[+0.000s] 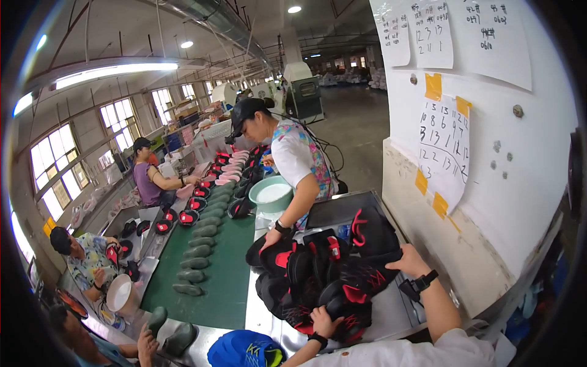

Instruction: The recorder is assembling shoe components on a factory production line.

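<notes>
My left hand [323, 322] and right hand [408, 262] each clutch black-and-red shoes [342, 272], bracing the pile at the steel bench's [391, 312] near edge.

Bright window daylight, sharp, fisheye-bent edges.
</notes>
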A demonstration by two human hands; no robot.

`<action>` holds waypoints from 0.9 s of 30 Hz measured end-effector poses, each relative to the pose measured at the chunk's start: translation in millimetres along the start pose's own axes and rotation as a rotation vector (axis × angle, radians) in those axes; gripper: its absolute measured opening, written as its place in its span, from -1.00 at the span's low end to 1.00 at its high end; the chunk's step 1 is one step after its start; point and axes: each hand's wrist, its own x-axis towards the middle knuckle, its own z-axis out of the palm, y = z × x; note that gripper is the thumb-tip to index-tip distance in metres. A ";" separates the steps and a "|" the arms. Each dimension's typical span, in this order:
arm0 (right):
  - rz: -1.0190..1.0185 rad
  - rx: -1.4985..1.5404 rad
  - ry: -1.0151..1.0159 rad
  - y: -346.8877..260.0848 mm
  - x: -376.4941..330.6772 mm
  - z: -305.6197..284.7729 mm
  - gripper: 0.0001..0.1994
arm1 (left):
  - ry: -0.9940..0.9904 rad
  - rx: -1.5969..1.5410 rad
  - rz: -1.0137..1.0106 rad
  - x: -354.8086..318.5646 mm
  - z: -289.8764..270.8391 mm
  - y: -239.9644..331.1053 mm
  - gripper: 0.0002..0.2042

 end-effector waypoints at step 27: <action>0.024 0.260 -0.131 25.0 -81.2 2.2 -0.48 | -0.448 -1.513 -0.503 -20.9 -53.7 -5.1 -0.66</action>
